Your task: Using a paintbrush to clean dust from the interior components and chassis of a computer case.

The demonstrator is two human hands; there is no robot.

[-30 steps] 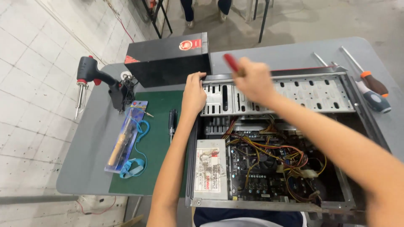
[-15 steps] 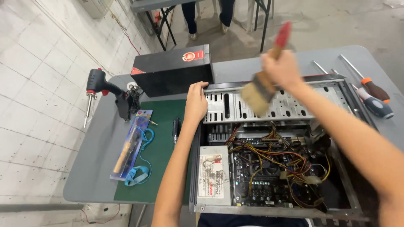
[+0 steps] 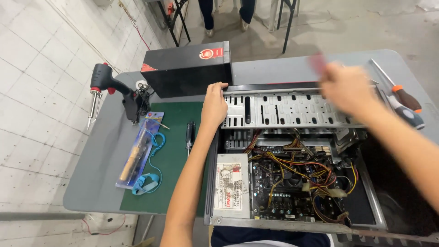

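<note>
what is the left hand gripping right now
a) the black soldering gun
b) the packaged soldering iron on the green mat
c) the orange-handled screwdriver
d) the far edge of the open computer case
d: the left hand has its fingers curled over the far metal edge of the open computer case, well away from the soldering gun and the orange-handled screwdriver.

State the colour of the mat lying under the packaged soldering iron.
Dark green mat, seen best in the head view.
</note>
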